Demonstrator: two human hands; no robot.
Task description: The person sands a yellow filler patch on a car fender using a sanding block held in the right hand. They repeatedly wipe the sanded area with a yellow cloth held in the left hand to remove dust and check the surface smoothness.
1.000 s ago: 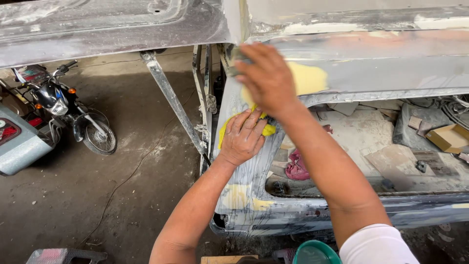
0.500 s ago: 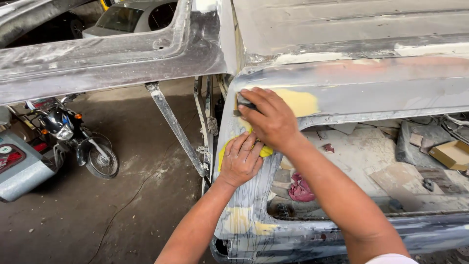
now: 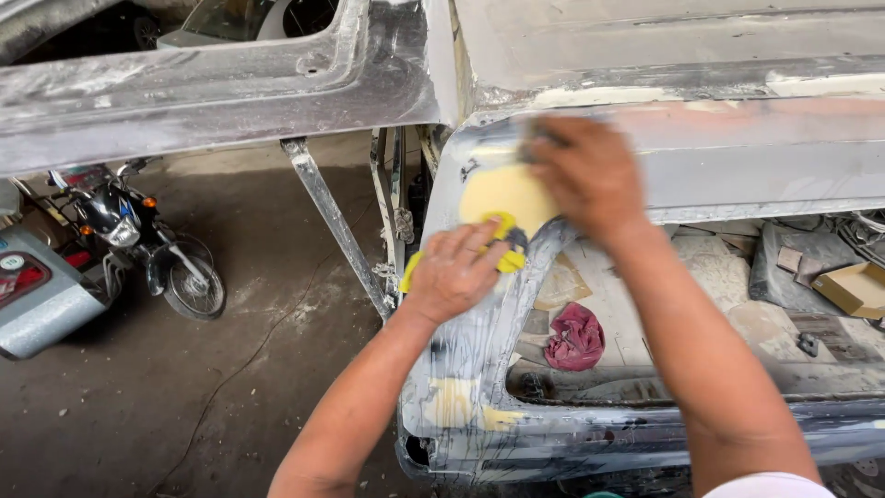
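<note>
A bare grey car body (image 3: 737, 166) fills the right side, with a pale yellow filler patch (image 3: 502, 192) at its rear corner. My right hand (image 3: 590, 171) presses a small dark sanding block against the panel just right of that patch; the block is mostly hidden under my fingers. My left hand (image 3: 456, 272) lies flat on the corner pillar below the patch, holding a yellow cloth (image 3: 505, 254) against the metal. More filler spots (image 3: 452, 406) show lower on the corner.
The sanded boot lid (image 3: 212, 92) is propped up on a metal strut (image 3: 336, 226). A motorcycle (image 3: 138, 244) and a grey vehicle corner (image 3: 37, 295) stand left on the concrete floor. Inside the boot lie a red rag (image 3: 576, 337) and a cardboard box (image 3: 853, 288).
My right hand has slid up and to the right across the panel, uncovering the yellow filler patch. My left hand has stayed on the corner with the yellow cloth. The view has shifted slightly.
</note>
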